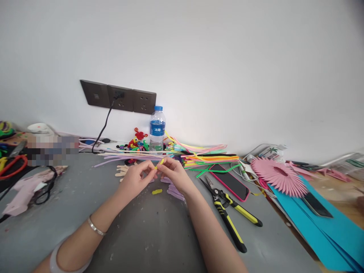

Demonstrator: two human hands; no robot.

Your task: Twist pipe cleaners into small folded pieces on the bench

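A short yellow pipe cleaner piece (160, 163) is pinched between the fingertips of both hands, which meet above the grey table. My left hand (140, 176) comes in from the lower left, thumb and forefinger closed on one end. From the other side my right hand (174, 173) grips the opposite end. Just below them lies another small bent yellow piece (157, 192). Folded purple pipe cleaner pieces (175, 192) rest by my right hand and are partly covered by it. Beige looped pieces (121, 170) lie beyond my left wrist.
Pliers-like cutters (227, 212) with yellow-black handles lie at right beside a pink-edged phone (231, 184). Behind stand a water bottle (157, 131) and bundled colourful pipe cleaners (212, 160). A pink glue gun (25, 189) is at left; blue sheets (335, 231) are at far right.
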